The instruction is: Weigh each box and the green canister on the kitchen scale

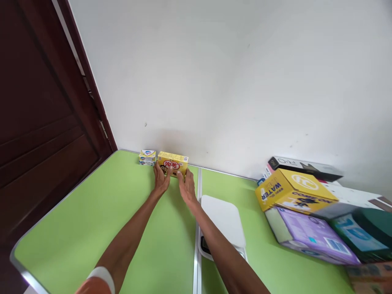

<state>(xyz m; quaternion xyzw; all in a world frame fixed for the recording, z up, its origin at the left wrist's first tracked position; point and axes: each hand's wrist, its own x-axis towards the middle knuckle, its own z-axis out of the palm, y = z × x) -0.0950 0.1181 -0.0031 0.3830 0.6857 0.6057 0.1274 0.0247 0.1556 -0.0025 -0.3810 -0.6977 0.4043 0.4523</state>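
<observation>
A yellow carton with red and white lettering (173,158) stands at the back of the green table, close to the wall. My left hand (161,178) grips its left end, thumb on the front face. On the right end, my right hand (186,185) closes in the same way, so the carton sits between both hands. Just left of it are small yellow-and-white boxes (147,157), stacked one on the other. A white kitchen scale (225,218) lies right of the table's seam, partly hidden under my right forearm.
On the right side lies a pile: a yellow box marked WATER (294,192), a purple packet (315,234), a dark green package (361,232) and a black-and-white box (306,168). The white wall (214,81) borders the green table (122,192); a dark wooden door (39,102) stands left.
</observation>
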